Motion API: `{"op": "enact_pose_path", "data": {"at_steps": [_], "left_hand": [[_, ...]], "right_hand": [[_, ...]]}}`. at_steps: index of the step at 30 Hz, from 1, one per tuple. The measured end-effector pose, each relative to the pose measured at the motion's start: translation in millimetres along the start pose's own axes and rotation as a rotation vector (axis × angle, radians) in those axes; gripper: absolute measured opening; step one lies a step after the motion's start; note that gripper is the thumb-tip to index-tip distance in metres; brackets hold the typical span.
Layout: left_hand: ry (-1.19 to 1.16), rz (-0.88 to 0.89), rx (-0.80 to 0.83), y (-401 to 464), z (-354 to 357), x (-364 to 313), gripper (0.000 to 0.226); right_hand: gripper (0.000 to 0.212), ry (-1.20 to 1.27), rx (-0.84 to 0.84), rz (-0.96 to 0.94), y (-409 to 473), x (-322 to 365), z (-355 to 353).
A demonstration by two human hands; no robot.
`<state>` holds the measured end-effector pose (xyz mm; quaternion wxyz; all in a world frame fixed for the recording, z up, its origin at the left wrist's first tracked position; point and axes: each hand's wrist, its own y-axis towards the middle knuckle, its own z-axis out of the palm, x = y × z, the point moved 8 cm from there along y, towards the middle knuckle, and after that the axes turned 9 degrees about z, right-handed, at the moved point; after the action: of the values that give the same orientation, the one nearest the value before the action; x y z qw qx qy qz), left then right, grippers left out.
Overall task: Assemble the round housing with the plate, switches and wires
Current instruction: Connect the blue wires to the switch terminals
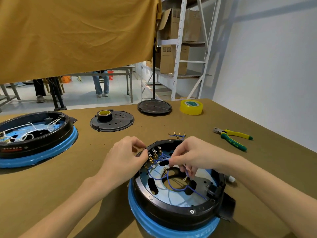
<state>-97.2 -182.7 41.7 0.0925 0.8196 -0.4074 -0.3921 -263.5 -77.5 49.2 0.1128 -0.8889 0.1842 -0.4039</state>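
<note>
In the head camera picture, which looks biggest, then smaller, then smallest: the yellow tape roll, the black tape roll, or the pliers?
1. Pliers, the longest.
2. Yellow tape roll.
3. Black tape roll, smallest.
The rolls sit farther from the camera than the pliers, so true sizes may differ.

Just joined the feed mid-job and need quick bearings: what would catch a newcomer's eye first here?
The round black-and-blue housing near the front of the table, where the left hand grips its rim by the switches and the right hand pinches a blue wire. A second housing sits far left; green-and-yellow pliers lie to the right.
</note>
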Motion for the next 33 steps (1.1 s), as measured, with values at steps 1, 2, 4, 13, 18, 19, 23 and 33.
{"op": "enact_pose_path", "data": {"at_steps": [1, 2, 4, 13, 18, 19, 23, 33], "left_hand": [[-0.005, 0.06, -0.006, 0.5, -1.0, -5.1, 0.017], [-0.004, 0.131, 0.011, 1.4, -1.3, -10.8, 0.023], [0.028, 0.256, 0.089, 2.7, -0.3, -22.7, 0.022], [0.306, 0.424, 0.42, 17.3, 22.7, -46.8, 0.013], [0.409, 0.439, 0.422, 20.0, 23.4, -44.7, 0.013], [0.425, 0.445, 0.426, 19.8, 24.4, -45.1, 0.013], [0.469, 0.47, 0.425, 18.2, 26.5, -47.1, 0.015], [0.463, 0.476, 0.423, 17.5, 27.9, -46.8, 0.014]], "right_hand": [[0.018, 0.048, 0.024, 0.014, -3.5, -2.1, -3.0], [0.015, 0.088, 0.044, 0.026, -6.8, -4.2, -4.5], [0.015, 0.126, 0.066, 0.042, -11.2, -8.6, -5.1], [0.006, -0.276, -0.184, -0.137, -16.3, -4.4, -7.1], [0.007, -0.375, -0.184, -0.201, -23.4, -4.6, 0.7], [0.007, -0.397, -0.169, -0.216, -24.5, -4.6, 1.7], [0.01, -0.452, -0.133, -0.252, -25.4, -4.3, 2.9], [0.011, -0.258, -0.089, -0.217, -26.8, -13.9, -9.0]]}}
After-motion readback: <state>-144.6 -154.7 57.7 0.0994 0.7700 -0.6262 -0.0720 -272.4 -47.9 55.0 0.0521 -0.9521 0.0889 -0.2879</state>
